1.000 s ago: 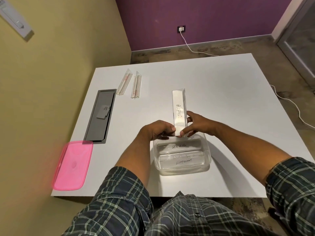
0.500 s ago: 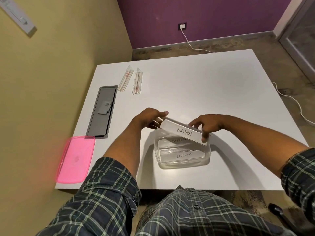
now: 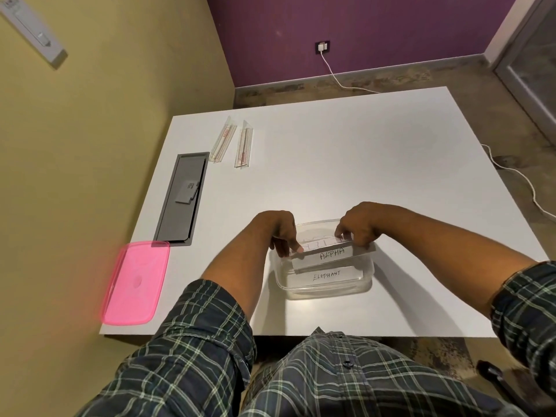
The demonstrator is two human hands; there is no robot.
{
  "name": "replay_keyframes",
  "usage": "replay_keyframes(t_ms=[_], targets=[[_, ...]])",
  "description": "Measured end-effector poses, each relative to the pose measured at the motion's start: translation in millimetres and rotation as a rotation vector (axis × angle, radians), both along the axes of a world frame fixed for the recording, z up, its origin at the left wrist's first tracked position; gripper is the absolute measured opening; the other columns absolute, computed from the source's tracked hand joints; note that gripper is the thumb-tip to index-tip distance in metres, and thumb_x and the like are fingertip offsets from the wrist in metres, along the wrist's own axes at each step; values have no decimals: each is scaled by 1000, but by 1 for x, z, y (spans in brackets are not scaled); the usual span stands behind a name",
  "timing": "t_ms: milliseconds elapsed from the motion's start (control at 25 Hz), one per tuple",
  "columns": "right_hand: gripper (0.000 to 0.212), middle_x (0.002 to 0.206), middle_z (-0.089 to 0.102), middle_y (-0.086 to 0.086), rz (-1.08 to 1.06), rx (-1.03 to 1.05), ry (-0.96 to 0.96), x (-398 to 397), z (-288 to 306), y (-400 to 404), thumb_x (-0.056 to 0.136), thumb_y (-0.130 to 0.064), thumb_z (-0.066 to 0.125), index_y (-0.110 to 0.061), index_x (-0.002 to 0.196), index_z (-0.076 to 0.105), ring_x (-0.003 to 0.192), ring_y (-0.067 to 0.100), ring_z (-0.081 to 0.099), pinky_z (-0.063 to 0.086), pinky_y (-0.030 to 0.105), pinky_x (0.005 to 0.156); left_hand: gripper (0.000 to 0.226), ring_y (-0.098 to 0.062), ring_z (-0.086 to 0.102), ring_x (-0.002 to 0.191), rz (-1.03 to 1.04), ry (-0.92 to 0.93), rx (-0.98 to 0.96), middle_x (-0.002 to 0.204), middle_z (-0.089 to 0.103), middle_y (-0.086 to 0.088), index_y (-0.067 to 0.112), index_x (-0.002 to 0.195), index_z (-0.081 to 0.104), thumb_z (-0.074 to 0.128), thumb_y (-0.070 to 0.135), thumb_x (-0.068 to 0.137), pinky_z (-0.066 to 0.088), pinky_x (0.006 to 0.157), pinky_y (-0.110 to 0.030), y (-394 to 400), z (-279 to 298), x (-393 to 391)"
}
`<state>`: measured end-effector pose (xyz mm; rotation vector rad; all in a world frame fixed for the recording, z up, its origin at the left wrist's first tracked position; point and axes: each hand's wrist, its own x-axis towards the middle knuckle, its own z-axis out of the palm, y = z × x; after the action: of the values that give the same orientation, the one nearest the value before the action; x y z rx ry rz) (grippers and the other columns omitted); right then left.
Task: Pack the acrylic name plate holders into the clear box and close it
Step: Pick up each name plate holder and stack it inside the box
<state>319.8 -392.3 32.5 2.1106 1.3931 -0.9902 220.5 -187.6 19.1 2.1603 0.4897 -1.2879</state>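
Observation:
The clear box (image 3: 325,288) stands open near the table's front edge. Inside it lies a holder labelled ELEPHANT (image 3: 328,276), with another partly hidden behind. Over the box, lying crosswise, is the holder labelled ALPHA (image 3: 329,254). My left hand (image 3: 281,233) pinches its left end and my right hand (image 3: 359,227) pinches its right end. Two more acrylic holders, the left one (image 3: 222,143) and the right one (image 3: 243,148), lie at the table's far left. The pink lid (image 3: 135,282) rests at the front left corner.
A grey recessed cable tray (image 3: 180,197) with a small card in it sits in the table (image 3: 361,164) along its left edge. A yellow wall runs close on the left. A white cable (image 3: 511,173) trails on the floor to the right.
The ALPHA holder went from standing on end to lying crosswise, and both hands have lowered it onto the box's mouth.

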Motion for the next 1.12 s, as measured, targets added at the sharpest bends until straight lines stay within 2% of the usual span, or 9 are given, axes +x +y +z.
replay_keyframes(t_ms=[80,280,360,520,680,840,960,1040,1120], targets=[[60,94,63,-20,35,-25,-12,-5,1,4,72,-14,61,-36,129,61,91,15,58,40,27,72,51,-25,75,78,-47,1,23,100,77,-19,-6,111,71,88,27,75,57,69,-29,-4,-5,2],[63,123,67,-8,72,-26,3,-21,-11,14,77,-17,62,-35,138,56,114,20,61,47,30,87,44,-19,69,60,-86,-44,76,81,73,-15,-8,105,72,90,16,72,51,50,-20,-9,-17,-3],[58,123,67,-6,82,-25,12,-26,-18,14,79,-16,60,-34,134,58,112,21,61,42,28,81,40,-22,65,59,-91,-56,80,78,68,-17,-11,104,71,88,8,71,53,54,-22,-10,-22,-7],[45,112,69,-10,94,-31,63,-32,-31,10,78,-17,66,-30,121,62,105,20,64,49,30,84,41,-27,62,75,-182,-79,125,84,66,-18,-12,102,73,89,7,70,57,89,-42,-18,-30,-13],[38,109,69,2,209,-60,18,-30,-43,5,77,-29,75,-21,113,65,99,27,66,51,33,81,19,-22,64,74,-324,-137,227,65,63,-6,5,82,74,85,18,76,57,87,-36,-27,-28,-18],[30,110,70,5,297,-13,-70,-30,-51,1,84,-35,70,-18,109,67,97,29,67,55,36,84,27,-20,61,71,-329,-158,257,57,56,3,4,91,78,83,26,76,51,75,-29,-30,-32,-17],[34,110,71,6,310,-68,-49,-28,-50,7,80,-38,76,-17,106,66,97,29,67,55,37,85,24,-19,63,61,-277,-77,204,52,60,3,2,78,75,82,25,79,54,72,-26,-25,-35,-14],[42,109,71,5,284,-72,-2,-25,-48,13,78,-48,77,-19,104,65,98,29,67,54,35,85,25,-19,65,59,-150,72,68,62,69,-5,2,70,68,75,18,88,56,70,-26,-21,-31,-6],[59,107,72,0,191,-64,74,-18,-43,22,72,-65,75,-24,112,65,98,25,66,48,32,81,28,-26,68,82,-139,165,-5,95,74,-19,0,80,67,63,20,99,57,90,-35,-18,-22,8]])
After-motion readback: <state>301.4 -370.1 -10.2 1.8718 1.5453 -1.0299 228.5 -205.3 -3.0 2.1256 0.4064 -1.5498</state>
